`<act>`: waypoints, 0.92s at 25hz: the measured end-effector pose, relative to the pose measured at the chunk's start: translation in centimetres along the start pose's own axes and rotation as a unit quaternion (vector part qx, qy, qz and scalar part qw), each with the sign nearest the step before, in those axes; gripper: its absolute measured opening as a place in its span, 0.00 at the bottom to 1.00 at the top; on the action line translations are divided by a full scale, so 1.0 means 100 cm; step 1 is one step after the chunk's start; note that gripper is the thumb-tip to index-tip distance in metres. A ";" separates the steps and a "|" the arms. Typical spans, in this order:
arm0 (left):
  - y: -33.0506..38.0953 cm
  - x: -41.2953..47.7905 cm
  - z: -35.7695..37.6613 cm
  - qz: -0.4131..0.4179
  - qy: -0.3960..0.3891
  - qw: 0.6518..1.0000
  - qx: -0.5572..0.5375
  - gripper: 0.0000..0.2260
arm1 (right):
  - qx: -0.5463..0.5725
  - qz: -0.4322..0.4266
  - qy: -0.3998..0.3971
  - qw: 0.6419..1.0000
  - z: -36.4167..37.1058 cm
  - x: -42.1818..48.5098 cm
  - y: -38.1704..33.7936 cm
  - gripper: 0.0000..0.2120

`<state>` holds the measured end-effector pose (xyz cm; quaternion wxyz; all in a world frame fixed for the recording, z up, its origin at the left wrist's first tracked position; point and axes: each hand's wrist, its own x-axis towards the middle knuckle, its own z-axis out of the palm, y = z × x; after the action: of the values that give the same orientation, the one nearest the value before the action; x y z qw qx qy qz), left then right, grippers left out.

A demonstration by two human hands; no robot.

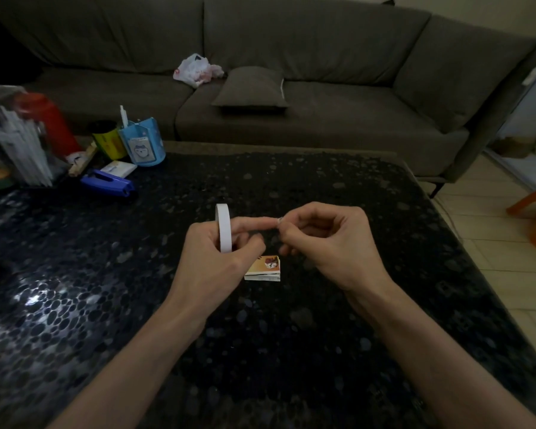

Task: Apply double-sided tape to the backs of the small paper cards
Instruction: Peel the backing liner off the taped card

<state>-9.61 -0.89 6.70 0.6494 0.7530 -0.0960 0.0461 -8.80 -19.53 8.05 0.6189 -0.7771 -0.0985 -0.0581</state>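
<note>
Our left grip (217, 252) curls round the tape roll (223, 226), which stands on edge with its ring facing sideways. The left forefinger (254, 222) is stretched out straight towards the right. At its tip our right grip (328, 239) has thumb and forefinger pinched together on what looks like a short tape piece (279, 222). The piece is too small for us to tell whether it is cut free of the roll. The other right fingers are loosely curled and hold nothing.

What matters for the next move is where the stack of cards (265, 267) lies from that pinch. The stack rests flat on the dark bench (322, 351) between our two wrists. It sits lower in the view than the pinch, nearer to us and a little to the left. The left knuckles hang just over its left corner, though we cannot tell if they touch it. The right grip carries the tape and has an open path, so we judge it the hand that should come down and back towards us.

The top card shows its printed face upward. We judge that its back is underneath, so the card needs turning before the tape can go on. The left grip is the nearer one for that, but it is busy with the roll. The piece could stick to the forefinger or fold on itself on the way down.
</note>
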 end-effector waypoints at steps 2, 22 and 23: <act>0.000 0.000 -0.001 -0.008 -0.004 1.000 -0.011 0.12 | 0.018 0.010 -0.004 1.000 0.000 0.000 0.000 0.03; -0.011 0.005 0.001 -0.163 0.028 0.983 -0.081 0.15 | -0.048 0.151 0.030 0.987 -0.016 0.017 0.036 0.04; -0.011 0.006 0.002 -0.164 0.028 0.982 -0.084 0.15 | -0.126 0.156 0.021 0.979 -0.020 0.019 0.046 0.04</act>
<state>-8.85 -0.94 5.75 0.7115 0.6997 0.0436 -0.0485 -5.84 -22.26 4.56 0.5196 -0.8531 0.0454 0.0107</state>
